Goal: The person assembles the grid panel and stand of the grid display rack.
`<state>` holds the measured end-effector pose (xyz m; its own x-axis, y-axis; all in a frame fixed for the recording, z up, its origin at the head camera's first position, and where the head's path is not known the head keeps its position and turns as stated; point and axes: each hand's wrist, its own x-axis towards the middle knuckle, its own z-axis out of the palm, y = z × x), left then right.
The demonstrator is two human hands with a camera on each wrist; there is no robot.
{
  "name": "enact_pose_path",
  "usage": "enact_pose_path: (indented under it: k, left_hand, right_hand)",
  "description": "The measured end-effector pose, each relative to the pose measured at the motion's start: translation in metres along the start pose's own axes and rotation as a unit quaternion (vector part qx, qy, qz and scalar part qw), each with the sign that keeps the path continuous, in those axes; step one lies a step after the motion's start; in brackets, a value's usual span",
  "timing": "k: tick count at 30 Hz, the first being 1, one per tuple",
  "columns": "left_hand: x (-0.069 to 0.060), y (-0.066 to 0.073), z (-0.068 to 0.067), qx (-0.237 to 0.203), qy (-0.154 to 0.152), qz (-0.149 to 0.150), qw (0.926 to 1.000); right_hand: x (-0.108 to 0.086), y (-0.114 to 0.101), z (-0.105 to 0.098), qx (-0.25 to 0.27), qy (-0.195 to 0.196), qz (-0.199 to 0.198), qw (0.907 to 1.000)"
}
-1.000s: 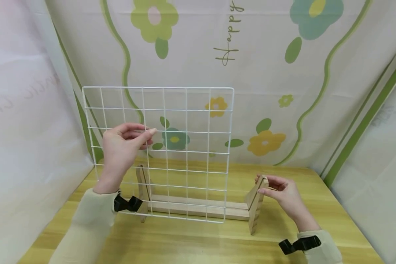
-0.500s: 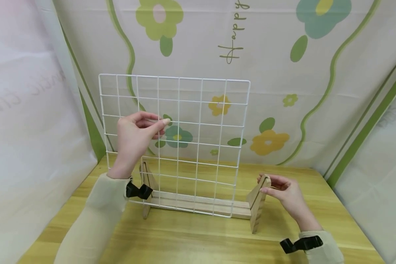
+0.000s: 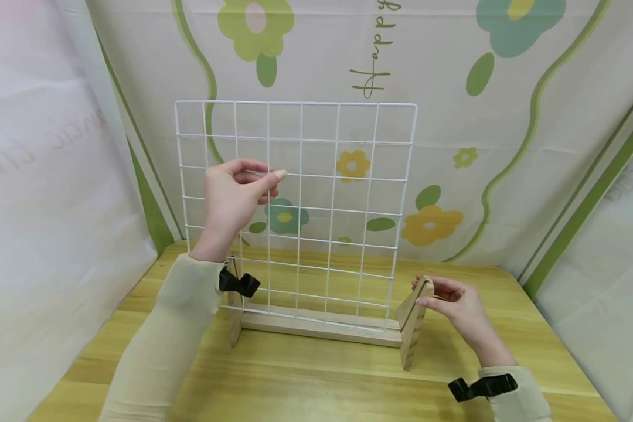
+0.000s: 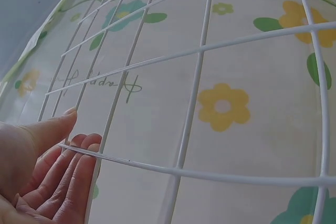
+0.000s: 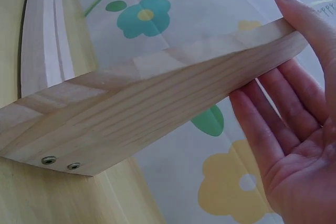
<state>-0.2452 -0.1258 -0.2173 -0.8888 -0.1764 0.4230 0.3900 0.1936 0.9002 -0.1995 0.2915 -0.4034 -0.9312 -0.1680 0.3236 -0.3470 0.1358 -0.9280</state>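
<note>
A white wire grid [image 3: 315, 209] stands roughly upright above the wooden stand [image 3: 322, 332], its lower edge over the crossbar; whether they touch I cannot tell. My left hand [image 3: 234, 202] pinches a wire of the grid, left of its middle, between thumb and fingers. In the left wrist view the left hand [image 4: 50, 169] has its fingers around the wires [image 4: 191, 93]. My right hand [image 3: 461, 310] holds the top of the stand's right side board, which has a groove along it. The right wrist view shows the board [image 5: 157, 93] between thumb and fingers of the right hand [image 5: 299, 108], with two metal screws low down.
The stand's left side board [image 3: 235, 328] is partly behind the grid and left wrist. A wooden tabletop [image 3: 295, 387] lies beneath. White cloth with printed flowers [image 3: 429, 225] hangs behind, and cloth walls [image 3: 42, 193] close both sides.
My left hand has moved the grid up and to the right, bringing its lower edge from in front of the crossbar to above it. My right hand keeps its hold on the side board.
</note>
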Motion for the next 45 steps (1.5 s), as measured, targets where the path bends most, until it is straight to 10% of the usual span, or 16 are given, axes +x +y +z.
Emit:
enact_pose_path:
  k: [45]
  left_hand:
    - [0.041, 0.045, 0.062, -0.02, -0.029, -0.019, 0.9992]
  right_hand:
    - [-0.002, 0.017, 0.0, 0.004, -0.045, -0.004, 0.999]
